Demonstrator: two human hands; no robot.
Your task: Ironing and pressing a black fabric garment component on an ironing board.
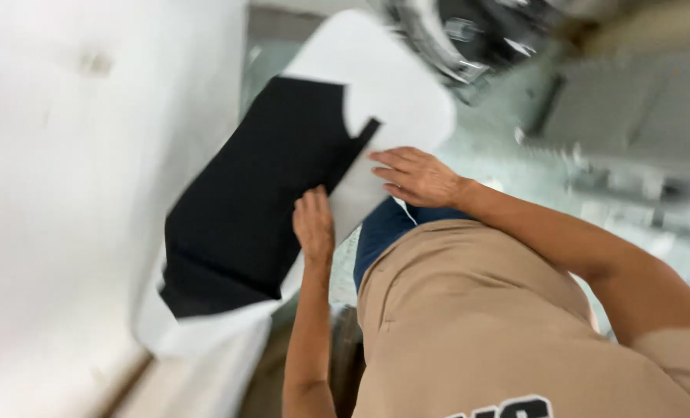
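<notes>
White surface with black fabric

I see a white rounded surface (407, 93) carrying a black piece of fabric (267, 193), spread flat over its near half.

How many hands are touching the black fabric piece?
1. The left hand rests on the right edge of the black fabric piece. The right hand lies beside it on the white board.

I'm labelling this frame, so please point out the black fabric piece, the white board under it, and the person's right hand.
black fabric piece (260, 193): head view, middle of the dark cloth.
white board (395, 85): head view, bare rounded far end.
right hand (418, 176): head view, back of the hand.
</notes>
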